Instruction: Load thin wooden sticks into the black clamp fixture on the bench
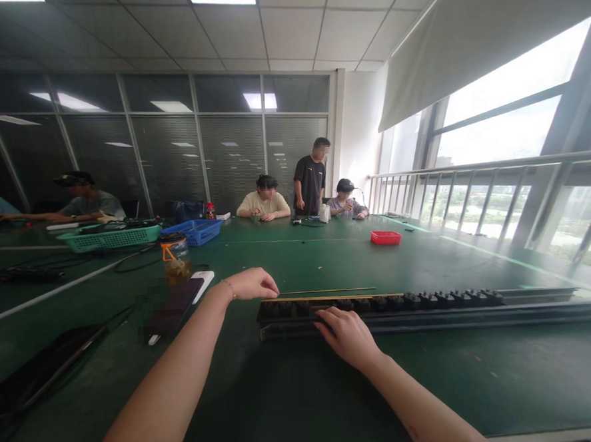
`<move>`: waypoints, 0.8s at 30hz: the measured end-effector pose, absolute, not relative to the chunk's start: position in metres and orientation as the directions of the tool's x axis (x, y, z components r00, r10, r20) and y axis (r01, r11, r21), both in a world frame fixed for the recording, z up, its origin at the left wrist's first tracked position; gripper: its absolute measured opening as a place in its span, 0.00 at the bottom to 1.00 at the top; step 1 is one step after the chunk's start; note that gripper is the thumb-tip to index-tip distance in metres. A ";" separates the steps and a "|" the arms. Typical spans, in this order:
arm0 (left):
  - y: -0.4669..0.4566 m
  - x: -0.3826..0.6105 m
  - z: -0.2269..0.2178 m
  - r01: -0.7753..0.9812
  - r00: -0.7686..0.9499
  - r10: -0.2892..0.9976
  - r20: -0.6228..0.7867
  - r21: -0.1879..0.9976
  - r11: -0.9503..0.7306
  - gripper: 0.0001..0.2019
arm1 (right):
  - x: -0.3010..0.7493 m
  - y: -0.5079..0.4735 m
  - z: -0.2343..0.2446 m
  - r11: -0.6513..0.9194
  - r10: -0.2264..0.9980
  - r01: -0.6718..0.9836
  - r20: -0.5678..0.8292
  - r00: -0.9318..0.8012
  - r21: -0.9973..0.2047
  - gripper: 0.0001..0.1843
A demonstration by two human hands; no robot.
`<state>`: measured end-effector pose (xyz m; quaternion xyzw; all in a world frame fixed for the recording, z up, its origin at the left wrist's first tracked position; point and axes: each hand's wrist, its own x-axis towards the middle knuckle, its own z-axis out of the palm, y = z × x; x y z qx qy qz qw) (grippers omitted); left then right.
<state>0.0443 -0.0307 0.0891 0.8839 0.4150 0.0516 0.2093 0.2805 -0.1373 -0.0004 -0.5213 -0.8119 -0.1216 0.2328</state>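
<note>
A long dark metal rail lies across the table in front of me, with a row of small black blocks set along it. A thin brass-coloured rod runs along the left part of this row, and a second thin rod shows just behind it. Beyond the rail's left end, my left hand is closed in a pinch at the left end of a thin rod; which of the two is hard to tell. Bent over the near side of the rail is my right hand, fingers on the blocks and thumb lower.
On the green table stand a red tray, a blue basket, a green basket and a jar with an orange strap. A dark flat device lies left of my left forearm. Several people sit or stand farther back.
</note>
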 end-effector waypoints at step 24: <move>-0.037 0.052 0.089 0.690 0.669 0.737 -0.092 0.447 -0.570 0.15 | 0.280 -0.138 0.000 0.424 0.796 0.904 0.497 -0.345 -0.052 0.18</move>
